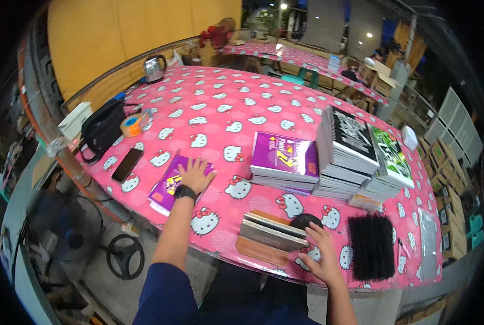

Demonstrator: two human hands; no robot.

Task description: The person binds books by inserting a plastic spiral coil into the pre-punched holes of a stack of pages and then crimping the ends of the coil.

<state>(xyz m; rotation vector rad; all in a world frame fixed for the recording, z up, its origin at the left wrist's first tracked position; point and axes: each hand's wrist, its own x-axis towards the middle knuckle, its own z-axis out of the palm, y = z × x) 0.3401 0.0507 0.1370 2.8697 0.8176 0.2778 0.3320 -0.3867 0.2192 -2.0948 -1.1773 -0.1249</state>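
My left hand [197, 176] lies flat with fingers spread on a small purple booklet pile [165, 192] near the table's left front edge. A dark watch band circles that wrist. My right hand [322, 253] is open, its fingers loosely spread beside the right end of a slotted wooden block [274, 232] on a brown wooden base. Behind its fingertips sits a round black object [303, 220], partly covered by them; whether they touch it I cannot tell. Right of that hand lies a bundle of black, coil-like bindings [371, 246].
Stacked purple booklets [284, 154], black-covered books [350, 132] and green-covered books [391, 157] stand right of centre. A phone [127, 164], orange tape roll [131, 125] and black bag [104, 127] lie left. Pink-handled pliers [403, 248] and a clear plastic sheet [427, 244] lie right.
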